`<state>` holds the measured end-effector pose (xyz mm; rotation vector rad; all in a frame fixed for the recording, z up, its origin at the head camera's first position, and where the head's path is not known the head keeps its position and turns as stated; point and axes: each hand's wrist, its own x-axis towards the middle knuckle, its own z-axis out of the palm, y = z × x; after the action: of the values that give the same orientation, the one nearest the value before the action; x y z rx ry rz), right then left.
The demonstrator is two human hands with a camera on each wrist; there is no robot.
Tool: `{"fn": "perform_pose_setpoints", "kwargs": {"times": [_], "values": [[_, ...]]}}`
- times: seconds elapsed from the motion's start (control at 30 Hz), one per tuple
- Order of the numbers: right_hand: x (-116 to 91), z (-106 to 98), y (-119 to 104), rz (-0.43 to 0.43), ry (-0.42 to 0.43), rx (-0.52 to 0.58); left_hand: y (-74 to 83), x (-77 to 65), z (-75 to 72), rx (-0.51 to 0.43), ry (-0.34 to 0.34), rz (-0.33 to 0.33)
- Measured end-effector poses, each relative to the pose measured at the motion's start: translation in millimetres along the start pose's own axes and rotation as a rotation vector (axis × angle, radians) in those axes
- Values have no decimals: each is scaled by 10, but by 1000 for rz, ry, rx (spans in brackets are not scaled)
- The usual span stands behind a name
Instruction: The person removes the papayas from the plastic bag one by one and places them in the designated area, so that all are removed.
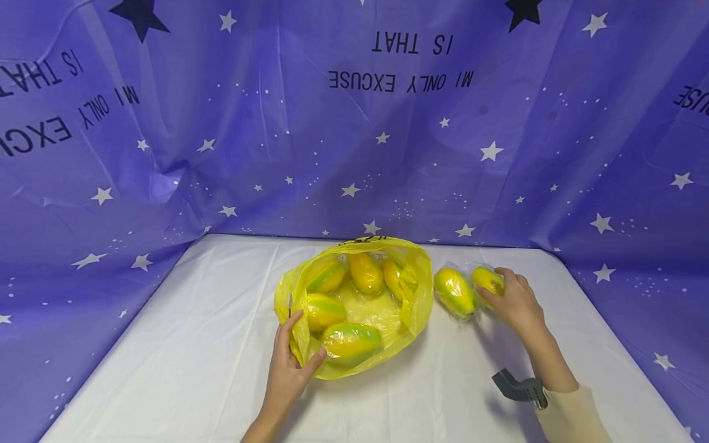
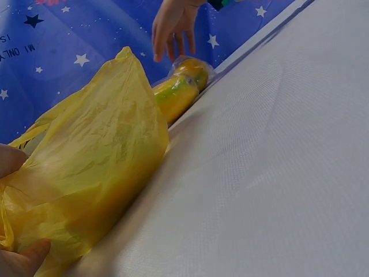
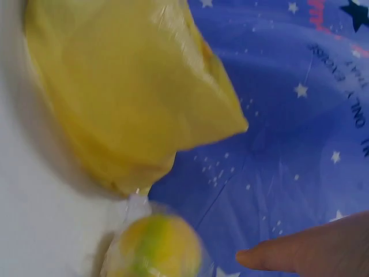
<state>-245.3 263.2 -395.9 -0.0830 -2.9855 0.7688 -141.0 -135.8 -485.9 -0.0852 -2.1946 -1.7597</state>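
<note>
A yellow plastic bag stands with its mouth wide on the white table. Several yellow-green fruits, shaped like mangoes or small papayas and wrapped in clear film, lie inside it. My left hand grips the bag's near left rim, thumb at the inner side and fingers outside. Right of the bag lie two more wrapped fruits, a nearer one and a farther-right one. My right hand is over the right one. In the left wrist view the right hand hangs above the fruits, fingers loosely extended, apart from them.
A white cloth covers the table. Behind it and at both sides hangs a purple-blue curtain with stars and lettering. A dark grey mount sticks out from my right wrist beside the beige sleeve.
</note>
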Motion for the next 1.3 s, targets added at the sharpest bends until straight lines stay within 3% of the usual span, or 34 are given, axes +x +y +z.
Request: {"fn": "perform_pose_setpoints", "kwargs": {"times": [0.13,0.33,0.63,0.8,0.97,1.1,1.3], "values": [[-67,-27,-117,-81,61,39,2,3,1,-1,-4,-7],[-160,43,-269,-247,208,186,16,7,-1,-9,-4,0],[-294,151,-566,-419,191,304,15,6,-8,1,-2,-3],[-342,198,-759,-494,126,367,27,2,-11,-5,-4,11],[-364,312,-971,-589,-12,477,28,5,-13,3,-3,18],[-394,435,-1115,-657,-121,471,37,-5,-10,-4,-3,11],[-407,582,-1236,-748,-220,433,31,-8,-6,1,-8,14]]}}
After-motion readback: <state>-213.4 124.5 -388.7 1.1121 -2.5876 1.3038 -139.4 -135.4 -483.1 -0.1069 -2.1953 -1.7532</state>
